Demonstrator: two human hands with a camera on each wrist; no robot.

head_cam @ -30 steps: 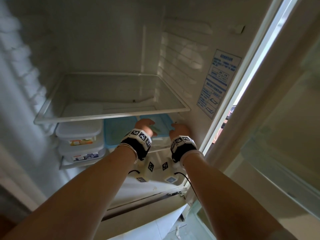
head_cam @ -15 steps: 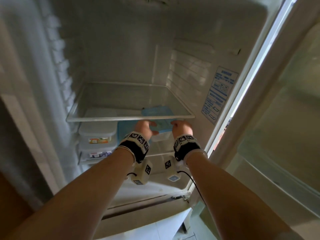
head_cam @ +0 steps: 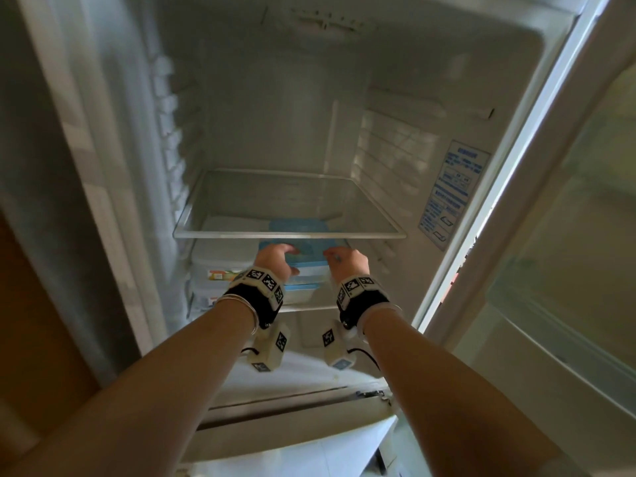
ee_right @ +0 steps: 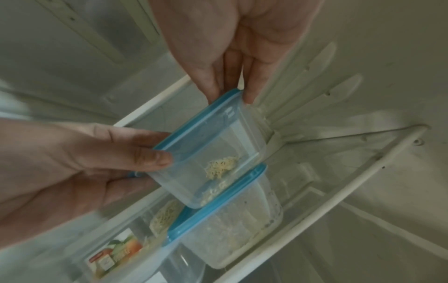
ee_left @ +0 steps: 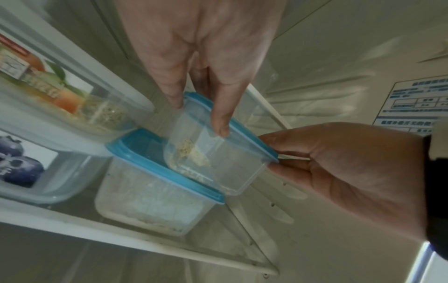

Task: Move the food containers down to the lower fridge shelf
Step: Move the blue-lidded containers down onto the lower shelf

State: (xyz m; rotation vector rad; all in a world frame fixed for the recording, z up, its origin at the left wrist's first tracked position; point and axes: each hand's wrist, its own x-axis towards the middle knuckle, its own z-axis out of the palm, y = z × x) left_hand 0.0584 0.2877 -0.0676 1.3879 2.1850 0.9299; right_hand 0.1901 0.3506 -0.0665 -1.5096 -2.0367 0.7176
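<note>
A clear food container with a blue lid (head_cam: 308, 254) is held tilted by both hands just under the bare upper glass shelf (head_cam: 289, 234). My left hand (head_cam: 275, 259) grips its left end, with the thumb on the clear wall (ee_left: 220, 122). My right hand (head_cam: 344, 261) pinches its right end at the lid's rim (ee_right: 232, 95). Its bottom lies over the lid of a second blue-lidded container (ee_left: 157, 191) standing on the lower shelf (ee_left: 121, 241). I cannot tell whether the two touch. A few crumbs of food (ee_right: 218, 166) lie inside the held container.
Two white-lidded containers (head_cam: 223, 259) are stacked at the left of the lower shelf, one with a vegetable label (ee_left: 48, 90), one with a blueberry label (ee_left: 19, 162). The fridge's right wall (head_cam: 454, 187) with its blue sticker is close beside my right hand.
Both hands have kept hold of the blue-lidded container and brought it leftward over the other blue-lidded one. The head view has tilted up, showing more of the fridge's top.
</note>
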